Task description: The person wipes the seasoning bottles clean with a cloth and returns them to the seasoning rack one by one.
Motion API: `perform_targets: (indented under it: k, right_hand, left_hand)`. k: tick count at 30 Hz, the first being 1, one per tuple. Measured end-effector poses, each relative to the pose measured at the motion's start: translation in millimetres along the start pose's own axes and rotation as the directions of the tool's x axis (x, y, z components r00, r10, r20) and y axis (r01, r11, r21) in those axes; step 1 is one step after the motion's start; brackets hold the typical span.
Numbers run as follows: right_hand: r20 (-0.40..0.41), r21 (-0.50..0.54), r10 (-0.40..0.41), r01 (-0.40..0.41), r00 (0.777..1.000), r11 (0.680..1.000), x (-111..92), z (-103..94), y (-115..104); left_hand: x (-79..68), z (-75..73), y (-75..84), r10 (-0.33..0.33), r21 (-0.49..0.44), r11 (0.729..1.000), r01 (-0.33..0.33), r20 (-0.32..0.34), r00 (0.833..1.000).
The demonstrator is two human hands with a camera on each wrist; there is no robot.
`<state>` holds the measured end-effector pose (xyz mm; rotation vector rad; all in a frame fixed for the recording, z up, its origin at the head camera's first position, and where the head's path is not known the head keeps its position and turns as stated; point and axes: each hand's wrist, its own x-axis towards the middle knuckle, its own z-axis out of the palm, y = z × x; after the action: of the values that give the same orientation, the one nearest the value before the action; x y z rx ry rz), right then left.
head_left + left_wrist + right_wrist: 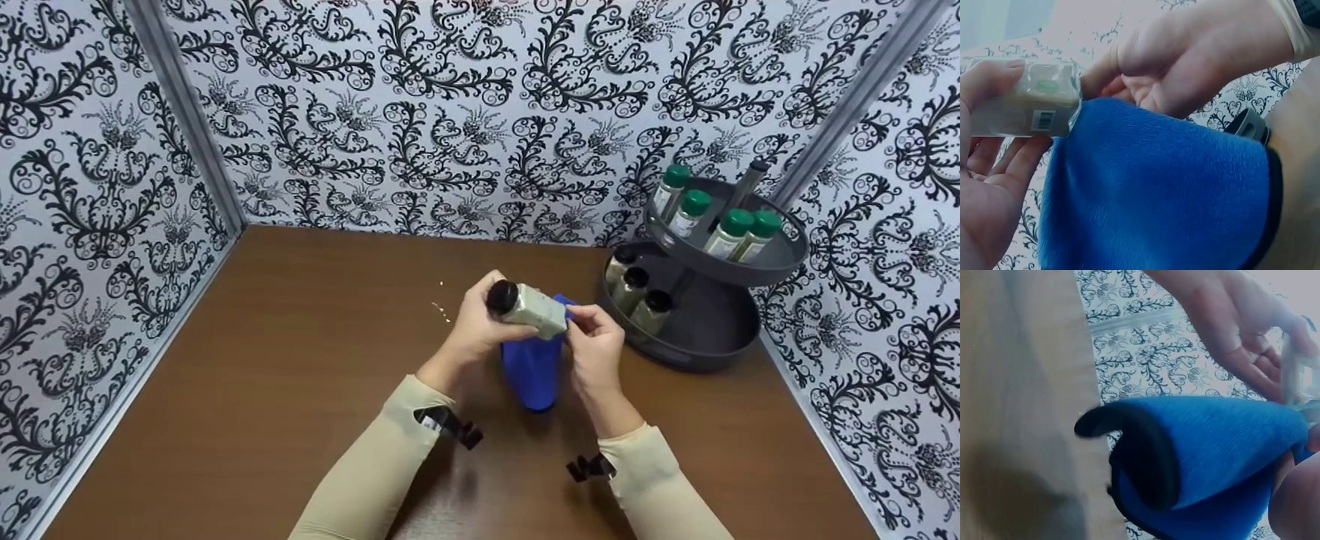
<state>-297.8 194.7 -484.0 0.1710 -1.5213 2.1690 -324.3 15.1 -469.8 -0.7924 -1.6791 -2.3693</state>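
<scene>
My left hand (472, 330) grips a clear spice jar (541, 311) with a black lid and pale green contents. The jar is held on its side above the table, its lid toward the left and its base toward my right hand (598, 351). A barcode shows on the jar (1022, 112) in the left wrist view. Thumb and fingers of the right hand pinch a blue cloth (532, 371) right at the jar's base. The cloth (1224, 444) hangs down in a fold, and its black edging shows in the right wrist view.
A dark two-tier round rack (720, 352) stands at the back right. Several green-capped jars (726, 234) are on its upper tier; black-capped jars (651, 311) are on the lower one. Small pale specks (441, 309) show on the brown table (330, 315). Patterned walls (450, 112) enclose it.
</scene>
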Motion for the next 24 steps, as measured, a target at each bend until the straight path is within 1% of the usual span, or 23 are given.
perform_targets:
  k: [5,7,10,14,16,18,24]
  right_hand:
    - [0.039,-0.016,0.018,-0.017,0.999,1.000,-3.7,2.5,1.7]
    - [0.053,-0.022,0.023,-0.022,0.998,1.000,-5.0,3.3,-0.1]
    - [0.066,-0.024,0.022,-0.020,0.998,1.000,-5.2,3.3,-3.3]
    - [0.076,-0.006,-0.003,0.004,0.997,1.000,-3.0,1.8,-6.4]
    - [0.069,0.002,-0.022,0.022,0.997,1.000,-1.9,1.2,-7.7]
    - [0.055,0.010,-0.043,0.043,0.998,0.999,-1.4,0.5,-9.3]
    - [0.001,0.034,-0.098,0.097,0.995,0.995,-1.3,0.2,-13.3]
  left_hand:
    - [1.4,2.7,2.7,0.052,-0.025,0.998,-0.054,-0.070,0.996]
    - [2.5,1.2,1.8,0.059,-0.043,0.997,-0.064,-0.093,0.994]
    - [3.6,-2.8,-0.1,0.062,-0.025,0.998,-0.065,-0.107,0.992]
    - [4.1,-7.2,-0.1,0.073,0.068,0.995,-0.067,-0.095,0.993]
    - [4.4,-8.2,-0.3,0.079,0.096,0.993,-0.071,-0.084,0.993]
    - [4.4,-8.4,-0.1,0.076,0.109,0.992,-0.067,-0.079,0.994]
    - [3.2,-9.2,-0.5,0.035,0.129,0.991,-0.029,-0.046,0.998]
